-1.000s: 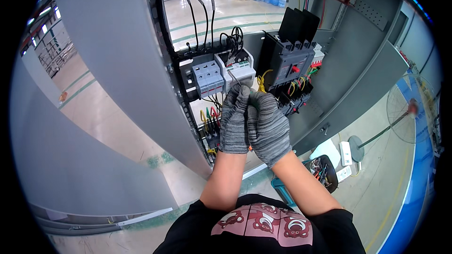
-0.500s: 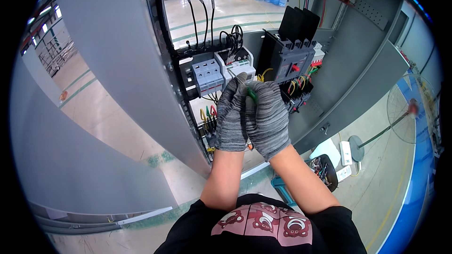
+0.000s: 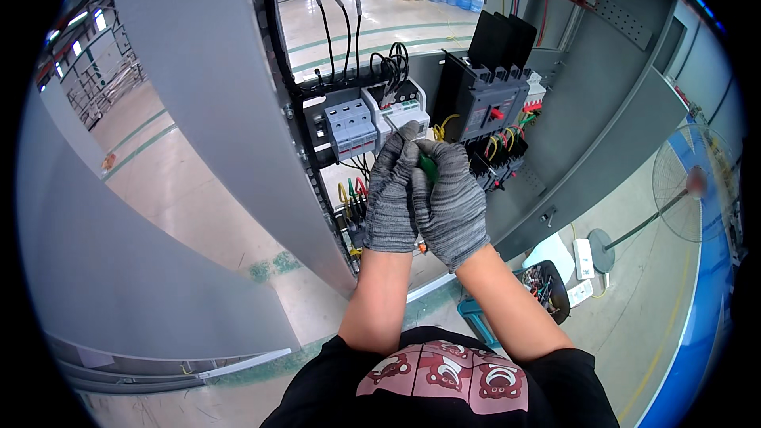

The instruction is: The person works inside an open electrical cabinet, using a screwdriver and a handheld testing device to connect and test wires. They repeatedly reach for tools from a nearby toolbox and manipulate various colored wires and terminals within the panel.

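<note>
Both my hands wear grey striped knit gloves and meet in front of an open electrical cabinet. My right hand (image 3: pixel 452 206) is closed round the green handle of a screwdriver (image 3: pixel 428 166). Pressed against it, my left hand (image 3: pixel 391 198) has its fingers closed at the front of the screwdriver. The thin shaft points up and left to the terminals of a white meter module (image 3: pixel 407 116); the gloves hide part of it, and whether the tip sits in a screw I cannot tell. Black wires (image 3: pixel 390 67) loop into the module's top. Left of it is a grey-blue breaker (image 3: pixel 350 128).
A large moulded-case breaker (image 3: pixel 493 103) with a red toggle is on the right. Three black leads (image 3: pixel 342 24) hang at the back. The cabinet's grey side panel (image 3: pixel 214 111) stands left. Near my right forearm are a black tool bin (image 3: pixel 561 301) and a standing fan (image 3: pixel 690 182).
The green handle has turned slightly in my right hand. Otherwise, both hands stay in nearly the same place at the module.
</note>
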A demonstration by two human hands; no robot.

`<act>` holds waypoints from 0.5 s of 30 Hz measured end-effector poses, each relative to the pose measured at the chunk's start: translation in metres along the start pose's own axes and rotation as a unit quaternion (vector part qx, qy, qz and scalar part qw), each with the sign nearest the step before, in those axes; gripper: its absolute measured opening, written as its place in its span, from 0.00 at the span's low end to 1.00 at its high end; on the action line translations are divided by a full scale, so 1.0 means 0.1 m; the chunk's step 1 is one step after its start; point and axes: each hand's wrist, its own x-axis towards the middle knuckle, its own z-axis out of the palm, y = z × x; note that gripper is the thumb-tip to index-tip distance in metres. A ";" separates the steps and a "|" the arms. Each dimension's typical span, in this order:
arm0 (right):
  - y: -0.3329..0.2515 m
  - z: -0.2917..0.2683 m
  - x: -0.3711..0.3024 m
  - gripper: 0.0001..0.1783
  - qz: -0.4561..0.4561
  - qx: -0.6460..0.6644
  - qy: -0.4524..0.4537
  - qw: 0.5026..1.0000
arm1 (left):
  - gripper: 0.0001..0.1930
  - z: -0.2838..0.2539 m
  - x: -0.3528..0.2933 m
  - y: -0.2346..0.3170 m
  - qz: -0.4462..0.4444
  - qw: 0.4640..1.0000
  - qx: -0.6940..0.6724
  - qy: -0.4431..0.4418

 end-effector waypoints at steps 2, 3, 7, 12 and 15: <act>-0.15 -0.10 0.05 0.20 0.088 0.024 -0.054 0.994 | 0.20 -0.11 0.02 -0.02 0.013 1.000 -0.010 -0.024; -0.19 -0.15 0.11 0.22 0.159 -0.036 -0.130 0.978 | 0.21 -0.08 0.02 -0.02 0.023 0.999 -0.025 -0.036; -0.10 -0.05 0.11 0.16 0.064 -0.018 -0.046 0.997 | 0.21 0.06 -0.04 0.05 0.013 1.000 -0.028 -0.005; -0.01 0.09 0.02 0.13 -0.005 -0.029 -0.031 0.999 | 0.17 -0.08 0.03 0.02 -0.015 0.997 -0.071 0.009; 0.05 0.09 -0.01 0.14 -0.039 -0.027 -0.027 0.999 | 0.12 -0.01 0.03 0.02 0.005 0.999 -0.027 0.043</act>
